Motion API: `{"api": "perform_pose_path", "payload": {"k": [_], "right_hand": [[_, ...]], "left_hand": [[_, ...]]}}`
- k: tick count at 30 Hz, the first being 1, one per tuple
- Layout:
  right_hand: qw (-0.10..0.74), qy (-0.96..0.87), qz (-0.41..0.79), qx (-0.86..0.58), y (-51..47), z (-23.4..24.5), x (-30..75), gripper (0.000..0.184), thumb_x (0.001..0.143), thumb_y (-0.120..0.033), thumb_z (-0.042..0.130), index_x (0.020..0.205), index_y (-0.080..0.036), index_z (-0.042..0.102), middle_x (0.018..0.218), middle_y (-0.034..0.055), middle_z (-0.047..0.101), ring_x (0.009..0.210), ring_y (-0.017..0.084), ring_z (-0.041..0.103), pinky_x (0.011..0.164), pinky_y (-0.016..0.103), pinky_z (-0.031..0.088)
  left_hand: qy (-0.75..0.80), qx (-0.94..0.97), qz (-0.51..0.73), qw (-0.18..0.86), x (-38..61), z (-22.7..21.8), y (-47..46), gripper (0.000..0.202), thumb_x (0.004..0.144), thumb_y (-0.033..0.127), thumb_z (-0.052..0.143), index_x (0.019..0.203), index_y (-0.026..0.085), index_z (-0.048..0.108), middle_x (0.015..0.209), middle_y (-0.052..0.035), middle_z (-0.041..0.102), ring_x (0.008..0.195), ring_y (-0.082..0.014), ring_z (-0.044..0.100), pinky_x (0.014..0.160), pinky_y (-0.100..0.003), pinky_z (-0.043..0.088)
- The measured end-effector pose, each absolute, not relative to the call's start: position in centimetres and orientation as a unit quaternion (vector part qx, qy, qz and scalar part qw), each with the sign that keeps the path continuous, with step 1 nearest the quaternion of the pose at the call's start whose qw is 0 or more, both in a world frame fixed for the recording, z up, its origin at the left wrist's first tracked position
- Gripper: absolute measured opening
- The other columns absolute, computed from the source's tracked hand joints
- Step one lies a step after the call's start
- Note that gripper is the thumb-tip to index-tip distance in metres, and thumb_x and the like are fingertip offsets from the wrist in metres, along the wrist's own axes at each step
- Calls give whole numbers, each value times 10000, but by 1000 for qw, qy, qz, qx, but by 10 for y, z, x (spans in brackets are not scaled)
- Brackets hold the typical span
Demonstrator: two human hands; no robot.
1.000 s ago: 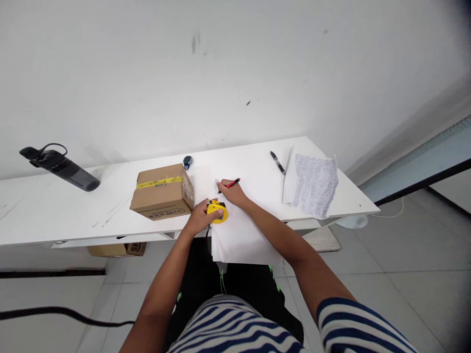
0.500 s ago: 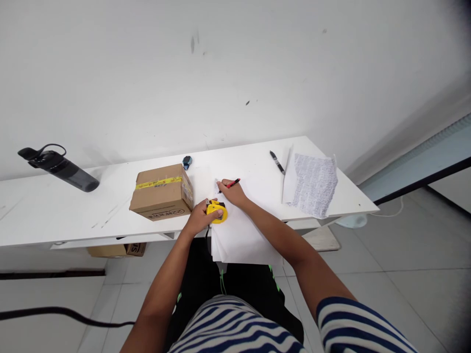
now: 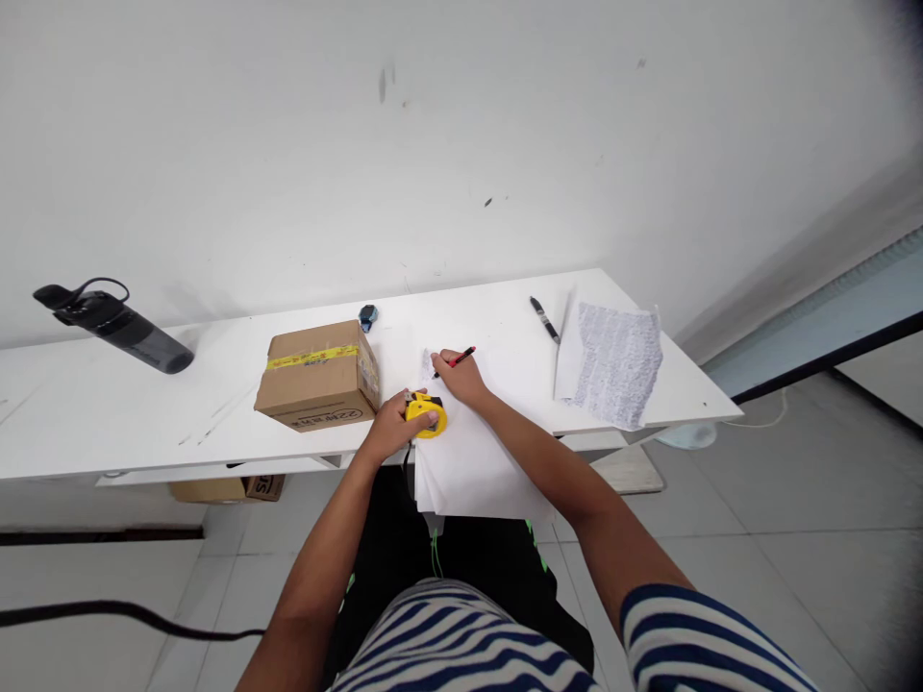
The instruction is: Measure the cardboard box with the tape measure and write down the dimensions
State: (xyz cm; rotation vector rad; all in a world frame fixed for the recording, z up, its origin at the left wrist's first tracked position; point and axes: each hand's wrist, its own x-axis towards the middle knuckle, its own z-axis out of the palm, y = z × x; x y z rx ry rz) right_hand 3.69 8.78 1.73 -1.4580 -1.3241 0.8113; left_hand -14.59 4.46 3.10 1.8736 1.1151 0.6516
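Note:
My left hand (image 3: 390, 427) is closed around a yellow tape measure (image 3: 425, 417), thumb on its side, over the left edge of some white paper (image 3: 476, 466). In my right hand (image 3: 461, 378) is a red and black pen (image 3: 461, 358), its tip down at the upper part of the paper. Small dark writing (image 3: 427, 363) shows just left of that hand. The sheets hang past the front edge of the table. Left of my left hand sits a brown cardboard box (image 3: 317, 380) sealed with yellow tape.
A blue watch (image 3: 367, 317) lies behind the box. The dark water bottle (image 3: 119, 327) stands at the far left of the white table (image 3: 216, 384). To the right are a black pen (image 3: 544, 319) and a sheet covered in writing (image 3: 616, 360). Behind rises a wall.
My right hand has shifted slightly to the right with the pen, uncovering a little more of the writing. The left hand stays on the tape measure.

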Motion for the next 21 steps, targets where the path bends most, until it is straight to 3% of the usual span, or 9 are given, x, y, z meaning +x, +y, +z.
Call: {"api": "perform_pose_path", "payload": {"k": [5,11,15,18,19,21], "right_hand": [[483,-534,344,-603,89,16,38,413,806,-440,506,567,-229,244,527,-65,291,543,109,313,540,256,279],[489,-535,349,-594,89,16,39,414,815,-439,506,565,-231,251,527,-65,300,543,109,320,541,253,290],[488,-546,317,-603,88,17,40,384,850,-478,481,584,-228,364,572,-36,441,591,134,428,584,261,360],[486,-588,232,-604,88,12,40,240,863,-424,482,846,-215,598,878,50,619,776,187,552,714,304,445],[477,-603,212,-603,88,9,40,256,854,-372,489,1003,-209,617,1010,82,618,831,202,568,750,327,461],[462,-612,196,-611,90,3,39,456,828,-283,483,1273,-197,524,1191,128,564,874,218,579,787,373,481]], "left_hand": [[448,746,264,415,-146,31,44,427,743,493,708,1045,191,727,1234,-93,685,1336,-298,484,1163,-467,299],[441,754,269,406,-146,30,45,431,755,490,695,1065,193,723,1253,-89,675,1268,-290,548,1141,-459,339],[451,766,274,369,-145,29,41,408,783,494,662,1058,199,719,1261,-85,669,1212,-275,585,1086,-434,406],[475,779,284,295,-141,29,28,434,737,503,711,1044,197,714,1265,-106,657,1203,-288,582,1067,-438,415],[475,784,290,274,-140,29,22,444,717,506,731,1034,197,712,1267,-114,652,1216,-291,572,1066,-437,414],[465,788,312,257,-138,30,8,452,688,508,762,1018,204,706,1263,-125,647,1239,-293,555,1060,-435,417]]}}
